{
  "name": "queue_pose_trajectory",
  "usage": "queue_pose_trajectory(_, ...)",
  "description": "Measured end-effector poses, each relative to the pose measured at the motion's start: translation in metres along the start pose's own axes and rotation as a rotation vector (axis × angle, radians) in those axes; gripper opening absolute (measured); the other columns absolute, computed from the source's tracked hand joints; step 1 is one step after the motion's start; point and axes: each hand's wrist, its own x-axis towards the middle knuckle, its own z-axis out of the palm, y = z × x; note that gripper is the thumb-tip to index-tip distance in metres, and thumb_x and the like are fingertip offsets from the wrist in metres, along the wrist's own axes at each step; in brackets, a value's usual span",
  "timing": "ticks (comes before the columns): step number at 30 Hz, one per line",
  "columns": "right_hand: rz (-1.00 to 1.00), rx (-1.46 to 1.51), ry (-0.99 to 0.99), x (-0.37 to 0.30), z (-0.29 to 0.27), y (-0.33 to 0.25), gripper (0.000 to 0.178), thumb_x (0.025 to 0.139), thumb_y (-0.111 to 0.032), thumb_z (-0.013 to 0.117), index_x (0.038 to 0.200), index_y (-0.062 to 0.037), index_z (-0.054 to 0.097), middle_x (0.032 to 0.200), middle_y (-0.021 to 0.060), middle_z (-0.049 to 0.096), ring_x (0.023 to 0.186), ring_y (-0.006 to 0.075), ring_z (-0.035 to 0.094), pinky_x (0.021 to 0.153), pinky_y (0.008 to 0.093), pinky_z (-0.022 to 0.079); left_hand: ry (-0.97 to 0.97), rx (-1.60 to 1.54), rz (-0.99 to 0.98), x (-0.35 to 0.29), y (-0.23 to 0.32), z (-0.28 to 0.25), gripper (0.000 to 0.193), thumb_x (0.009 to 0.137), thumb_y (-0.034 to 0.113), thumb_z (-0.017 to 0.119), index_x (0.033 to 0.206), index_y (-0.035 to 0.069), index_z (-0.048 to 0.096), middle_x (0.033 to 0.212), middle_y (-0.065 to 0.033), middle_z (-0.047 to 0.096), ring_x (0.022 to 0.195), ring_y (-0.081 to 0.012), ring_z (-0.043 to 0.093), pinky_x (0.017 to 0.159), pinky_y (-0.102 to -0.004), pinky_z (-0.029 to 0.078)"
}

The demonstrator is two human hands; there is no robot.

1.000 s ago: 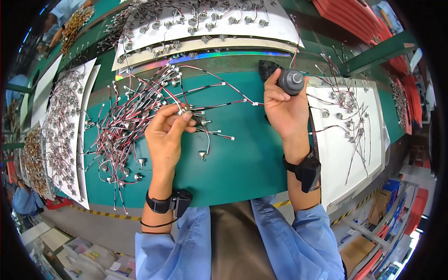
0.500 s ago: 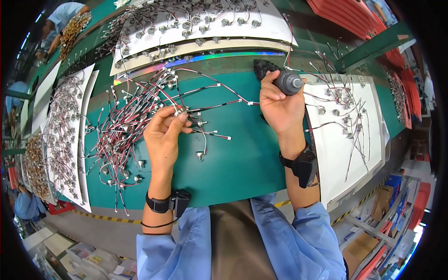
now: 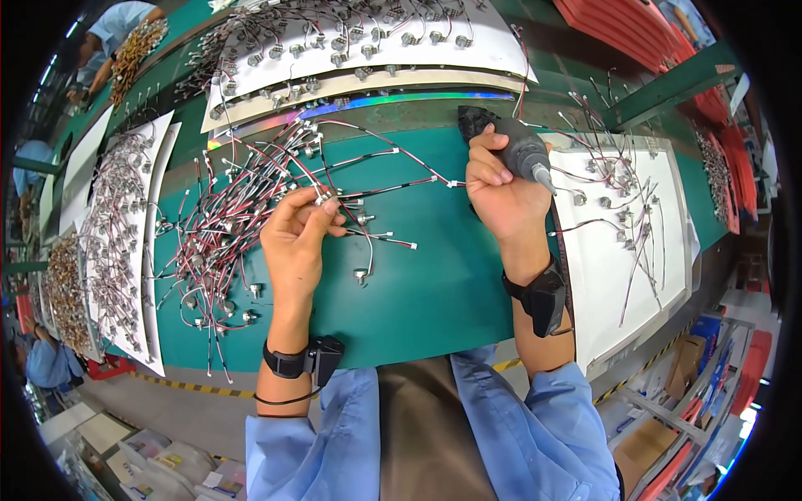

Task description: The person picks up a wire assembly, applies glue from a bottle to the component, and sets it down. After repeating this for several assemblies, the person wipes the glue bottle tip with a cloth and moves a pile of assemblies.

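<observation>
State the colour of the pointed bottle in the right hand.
Dark grey bottle with a lighter grey tip, best seen in the head view.

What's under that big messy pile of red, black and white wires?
Green tabletop shows around the wire pile and through its gaps. Its crowded middle hides whatever lies beneath there.

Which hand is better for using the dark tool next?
Probably the right hand: its grip is around the dark tool, and the pointed tip sticks out uncovered. The left hand is busy pinching a small part.
</observation>
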Motion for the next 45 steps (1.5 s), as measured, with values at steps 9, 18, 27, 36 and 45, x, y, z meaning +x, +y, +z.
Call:
queue_pose_trajectory(9,-0.764,-0.955,-0.108,-0.004,0.02,0.025,0.068,0.081,-0.061,0.038,0.108,0.0007,0.042,0.088,0.0137,0.052,0.073,0.019,0.052,0.063,0.0266,0.042,-0.01,0.011,-0.019,0.0,0.0,-0.003,0.019,0.079,-0.001,0.059,0.097,-0.003,0.054,0.077,-0.008,0.062,0.065,-0.0117,0.059,0.053,-0.0214,0.048)
queue_pose_trajectory(18,-0.909,-1.525,-0.326,-0.021,0.021,0.04,0.078,0.078,-0.063,0.043,0.119,0.0028,0.033,0.096,0.018,0.055,0.092,0.0245,0.054,0.084,0.0339,0.043,-0.068,-0.048,-0.124,-0.007,0.007,0.003,0.018,0.079,-0.003,0.058,0.097,-0.002,0.055,0.078,-0.0058,0.061,0.067,-0.0105,0.059,0.054,-0.0197,0.047)
queue_pose_trajectory(27,-0.832,-1.587,-0.317,-0.023,0.012,0.047,0.076,0.08,-0.059,0.045,0.12,0.0035,0.033,0.099,0.0198,0.054,0.093,0.0255,0.054,0.085,0.0346,0.042,-0.087,-0.176,-0.104,-0.009,0.005,0.005,0.02,0.077,-0.008,0.057,0.096,-0.004,0.053,0.083,-0.0074,0.059,0.073,-0.0117,0.06,0.059,-0.0207,0.05)
queue_pose_trajectory(36,-0.748,-1.432,-0.248,-0.022,0.011,0.045,0.071,0.079,-0.054,0.051,0.12,0.0028,0.035,0.103,0.0191,0.052,0.098,0.0255,0.051,0.088,0.0339,0.04,-0.073,-0.106,-0.078,-0.01,0.008,0.007,0.016,0.078,-0.01,0.053,0.094,-0.008,0.053,0.092,-0.0073,0.052,0.075,-0.0128,0.06,0.062,-0.0211,0.051)
queue_pose_trajectory(45,-0.892,-1.548,-0.347,-0.03,0.004,0.054,0.074,0.075,-0.054,0.057,0.119,0.0033,0.037,0.104,0.0187,0.052,0.101,0.0247,0.05,0.089,0.0347,0.039,-0.084,-0.147,-0.08,-0.013,0.007,0.009,0.015,0.078,-0.01,0.052,0.093,-0.009,0.053,0.092,-0.0083,0.051,0.077,-0.0144,0.061,0.063,-0.0202,0.05)
